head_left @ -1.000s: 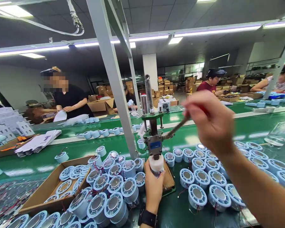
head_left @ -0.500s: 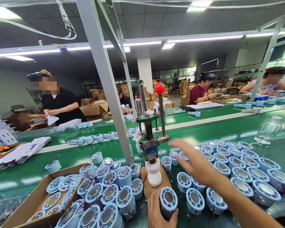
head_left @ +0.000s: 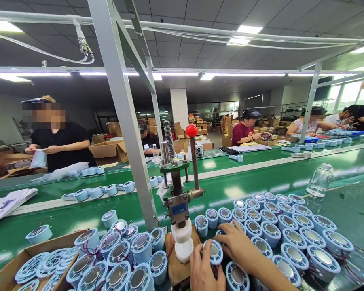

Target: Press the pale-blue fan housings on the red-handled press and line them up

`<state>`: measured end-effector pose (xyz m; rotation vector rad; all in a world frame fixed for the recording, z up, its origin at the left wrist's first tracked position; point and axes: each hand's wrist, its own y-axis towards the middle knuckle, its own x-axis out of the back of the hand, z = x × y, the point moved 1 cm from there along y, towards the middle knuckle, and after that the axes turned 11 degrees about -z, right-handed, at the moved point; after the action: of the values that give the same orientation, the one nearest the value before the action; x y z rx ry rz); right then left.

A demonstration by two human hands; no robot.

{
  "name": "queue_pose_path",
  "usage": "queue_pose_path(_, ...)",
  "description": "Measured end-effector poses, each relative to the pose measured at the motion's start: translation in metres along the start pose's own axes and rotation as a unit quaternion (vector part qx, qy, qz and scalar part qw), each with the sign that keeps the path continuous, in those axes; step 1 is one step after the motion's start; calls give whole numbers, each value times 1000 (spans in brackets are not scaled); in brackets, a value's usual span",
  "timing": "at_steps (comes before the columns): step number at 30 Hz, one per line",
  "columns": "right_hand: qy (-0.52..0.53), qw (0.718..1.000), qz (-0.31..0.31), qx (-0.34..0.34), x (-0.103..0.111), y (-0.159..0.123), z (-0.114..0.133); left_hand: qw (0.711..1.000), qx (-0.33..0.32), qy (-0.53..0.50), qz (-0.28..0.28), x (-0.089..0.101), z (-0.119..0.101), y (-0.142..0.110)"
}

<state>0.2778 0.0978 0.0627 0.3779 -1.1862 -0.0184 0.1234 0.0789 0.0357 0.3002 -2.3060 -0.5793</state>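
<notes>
My left hand (head_left: 204, 268) grips a light-blue round motor housing (head_left: 216, 252) with a silver disc in its top, just in front of the hand press. My right hand (head_left: 241, 244) reaches in from the right with its fingers stretched out, close beside that housing; whether its fingertips touch it I cannot tell. The hand press (head_left: 178, 209) has a red ball (head_left: 191, 130) on its upright lever and a white plastic tip (head_left: 183, 241) standing over a wooden base (head_left: 175, 271). Similar housings (head_left: 294, 243) stand in rows right of my hands.
More housings (head_left: 119, 252) crowd left of the press, beside a cardboard box (head_left: 3, 258) of blue rings (head_left: 33, 264). A clear bottle (head_left: 320, 181) stands at right. A grey post (head_left: 125, 105) rises behind the press. Several co-workers sit or stand across the green conveyor (head_left: 248, 169).
My right hand has come down from near the press lever to beside the housing. My left hand still holds the housing, which sits near the press base. The camera view has shifted.
</notes>
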Motion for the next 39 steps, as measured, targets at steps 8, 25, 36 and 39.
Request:
queue_pose_path(8, -50, 999, -2, -13, 16, 49, -20, 994, 37, 28, 95, -12, -18, 21)
queue_pose_path(25, -25, 999, -14, 35, -40, 95, -49, 998, -60, -33, 9, 131, -14, -43)
queue_pose_path(36, -1, 979, -203, -18, 29, 60, -45, 886, 215, 404, 77, 359, 200, 130)
queue_pose_path(39, 33, 987, -151, 44, 44, -4, -26, 863, 237, 426, 134, 351, 235, 133)
